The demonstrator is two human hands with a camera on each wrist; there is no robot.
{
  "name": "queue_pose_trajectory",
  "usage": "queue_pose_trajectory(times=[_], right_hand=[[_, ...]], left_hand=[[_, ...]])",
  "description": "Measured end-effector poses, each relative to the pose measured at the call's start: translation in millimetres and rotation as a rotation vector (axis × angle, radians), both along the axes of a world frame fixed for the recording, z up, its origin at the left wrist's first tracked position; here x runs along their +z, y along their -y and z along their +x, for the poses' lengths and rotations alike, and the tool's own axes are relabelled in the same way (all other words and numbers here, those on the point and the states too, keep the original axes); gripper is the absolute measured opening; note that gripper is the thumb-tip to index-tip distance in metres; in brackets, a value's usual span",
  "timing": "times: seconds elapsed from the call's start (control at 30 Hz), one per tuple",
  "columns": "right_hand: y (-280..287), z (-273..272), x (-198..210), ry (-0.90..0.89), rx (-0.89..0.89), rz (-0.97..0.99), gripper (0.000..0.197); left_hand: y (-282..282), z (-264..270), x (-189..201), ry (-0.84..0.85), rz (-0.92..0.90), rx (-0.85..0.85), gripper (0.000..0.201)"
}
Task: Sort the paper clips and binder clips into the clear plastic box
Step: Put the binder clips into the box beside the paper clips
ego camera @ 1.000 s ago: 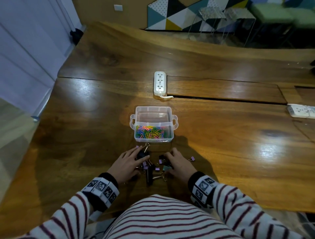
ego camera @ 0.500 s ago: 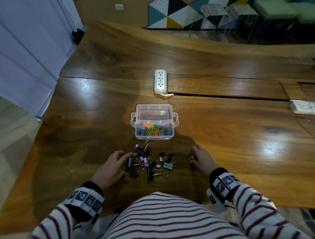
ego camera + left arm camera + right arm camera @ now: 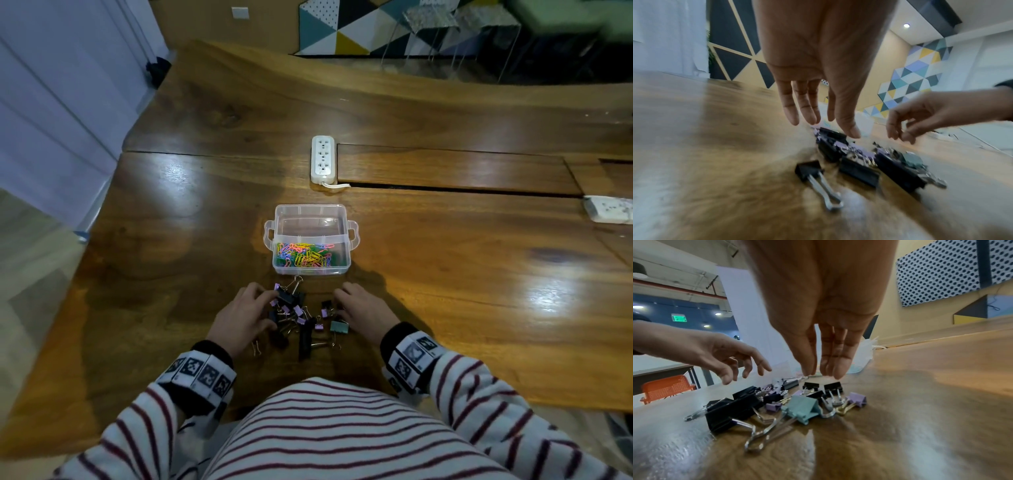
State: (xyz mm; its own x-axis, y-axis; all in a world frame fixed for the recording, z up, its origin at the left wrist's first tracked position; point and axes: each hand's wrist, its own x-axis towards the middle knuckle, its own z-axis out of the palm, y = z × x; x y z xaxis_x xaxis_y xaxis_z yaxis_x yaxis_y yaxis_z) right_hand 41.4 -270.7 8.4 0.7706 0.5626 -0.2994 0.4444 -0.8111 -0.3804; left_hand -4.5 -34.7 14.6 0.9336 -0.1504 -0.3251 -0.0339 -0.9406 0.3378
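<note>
Wooden table (image 3: 445,274) again, big glossy slab with a white power strip (image 3: 322,158) lying past the clear plastic box (image 3: 345,240) and a second one (image 3: 608,209) at the right edge, striped sleeves along the bottom of the head view. Half a second ago the hands sat wide apart on either side of the pile — now both have come back in toward it. The left hand (image 3: 244,317) is at the left edge of the binder clips (image 3: 301,318), fingers extended and relaxed, fingertips (image 3: 809,116) just over a black clip; the wrist view is blurry, so I can't tell if they actually touch it, but nothing is pinched. The right hand (image 3: 364,308), which was out by a stray purple clip before, is now at the right side of the heap, fingers (image 3: 838,368) straight and close together, pointing down just beyond two small black clips (image 3: 832,387), holding nothing. The clips lie loose on the table in front of the box — black ones, little purple ones, and a teal clip (image 3: 802,408) nearest the right wrist with its silver handles sticking out. The pile looks about as it did a moment ago. Box hasn't budged: the near compartment holds the colourful paper clips (image 3: 305,255), and the far compartment (image 3: 310,222) has nothing visible in it.
</note>
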Motion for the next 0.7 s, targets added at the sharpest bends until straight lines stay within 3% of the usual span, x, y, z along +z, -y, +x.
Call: queue_pose_trajectory(times=[0.17, 0.3, 0.43, 0.53, 0.67, 0.7], right_hand=[[34.7, -4.6, 2.0, -0.113, -0.114, -0.024, 0.02], [83.8, -24.2, -5.7, -0.247, -0.271, 0.019, 0.008], [120.3, -62.6, -11.1, -0.356, -0.352, 0.114, 0.034], [131.4, -84.1, -21.9, -0.306, -0.441, 0.156, 0.048], [125.3, -81.6, -23.1, -0.224, -0.46, 0.175, 0.007], [119.3, -75.2, -20.6, -0.247, -0.435, 0.16, 0.009]], left_hand=[[-17.1, 2.0, 0.7, 0.046, -0.019, 0.078, 0.042], [-11.3, 7.2, -0.5, 0.02, -0.067, 0.017, 0.037], [-2.4, 20.1, -2.1, 0.042, -0.123, 0.003, 0.033], [-5.4, 27.6, -4.0, 0.038, -0.145, 0.055, 0.028], [-6.0, 29.1, -9.0, 0.006, -0.115, -0.019, 0.043], [-3.1, 29.4, -10.8, 0.015, -0.076, -0.076, 0.047]])
